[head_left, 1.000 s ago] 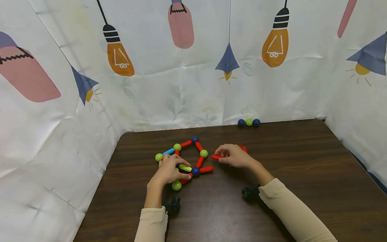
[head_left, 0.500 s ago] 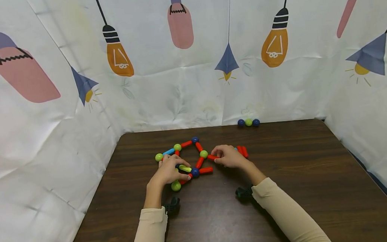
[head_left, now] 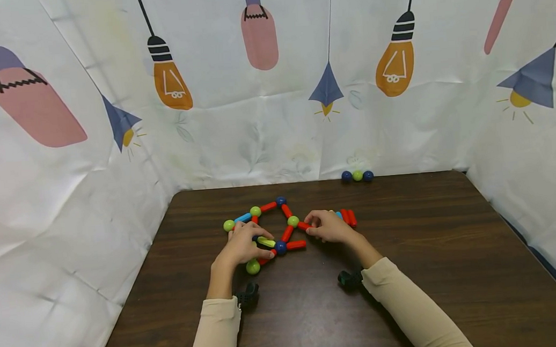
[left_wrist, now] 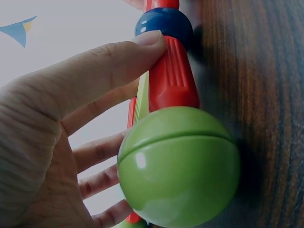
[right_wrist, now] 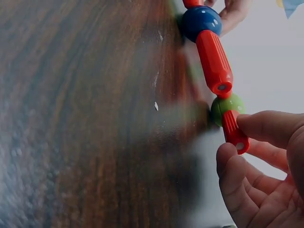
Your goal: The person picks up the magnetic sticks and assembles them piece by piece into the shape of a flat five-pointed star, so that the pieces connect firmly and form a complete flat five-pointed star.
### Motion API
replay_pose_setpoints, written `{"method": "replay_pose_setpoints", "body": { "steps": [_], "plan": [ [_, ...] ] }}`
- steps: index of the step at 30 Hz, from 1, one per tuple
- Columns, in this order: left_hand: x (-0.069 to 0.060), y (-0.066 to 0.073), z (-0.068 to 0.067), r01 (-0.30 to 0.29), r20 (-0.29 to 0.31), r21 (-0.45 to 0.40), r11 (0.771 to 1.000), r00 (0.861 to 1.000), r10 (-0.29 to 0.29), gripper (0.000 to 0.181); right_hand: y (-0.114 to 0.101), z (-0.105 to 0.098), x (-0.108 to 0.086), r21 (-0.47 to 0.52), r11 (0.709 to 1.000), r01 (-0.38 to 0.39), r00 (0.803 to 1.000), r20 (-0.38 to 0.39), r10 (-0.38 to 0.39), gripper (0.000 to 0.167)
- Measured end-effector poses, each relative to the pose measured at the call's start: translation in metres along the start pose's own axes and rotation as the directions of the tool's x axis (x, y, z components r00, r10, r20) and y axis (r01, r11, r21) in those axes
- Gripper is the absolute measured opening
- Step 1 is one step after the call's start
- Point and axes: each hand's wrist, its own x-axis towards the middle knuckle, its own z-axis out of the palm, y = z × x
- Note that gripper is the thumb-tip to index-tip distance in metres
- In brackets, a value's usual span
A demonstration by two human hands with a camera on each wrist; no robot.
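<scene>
A frame of coloured magnetic rods and balls lies on the table, with a blue ball [head_left: 280, 247] at its near side. My left hand [head_left: 241, 245] holds this near side: its thumb presses a red rod [left_wrist: 173, 76] between the blue ball and a near green ball [left_wrist: 179, 166], fingers behind. My right hand [head_left: 330, 226] pinches another red magnetic rod [right_wrist: 231, 123] between thumb and fingers. That rod's far end meets the frame's right green ball [head_left: 293, 222]. One more red rod [head_left: 296, 245] juts right from the blue ball, its outer end free.
Beyond my right hand lie red rods [head_left: 348, 217] and a blue piece, partly hidden. Two blue balls and a green ball [head_left: 358, 175] sit at the back edge of the dark wooden table [head_left: 411, 271]. A lamp-patterned cloth [head_left: 265, 131] hangs behind.
My right hand has moved left, bringing its red rod from a gap away up to the right green ball. The rods behind that hand show more now. My left hand stays in place.
</scene>
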Motion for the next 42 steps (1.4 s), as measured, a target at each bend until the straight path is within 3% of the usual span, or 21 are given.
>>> {"method": "replay_pose_setpoints", "body": {
  "steps": [13,22,36,42],
  "plan": [
    [0.001,-0.001,0.0,0.006,0.0,0.007,1.0,1.0,-0.006,0.037,-0.001,0.003,-0.003,0.056,0.998,0.019,1.0,0.004,-0.019,0.022],
    [0.001,0.0,0.0,0.0,-0.002,-0.002,1.0,1.0,0.0,0.037,0.0,0.0,-0.01,0.102,0.995,-0.01,1.0,0.002,0.01,0.02],
    [0.001,-0.001,0.001,-0.001,-0.008,-0.021,1.0,1.0,0.001,0.036,0.003,0.007,-0.013,0.097,0.995,0.023,1.0,0.002,-0.024,0.018],
    [0.0,0.0,0.001,0.007,-0.011,0.001,1.0,1.0,-0.007,0.036,0.004,0.0,-0.014,0.105,0.994,0.029,0.999,0.018,-0.031,0.021]
  ]
}}
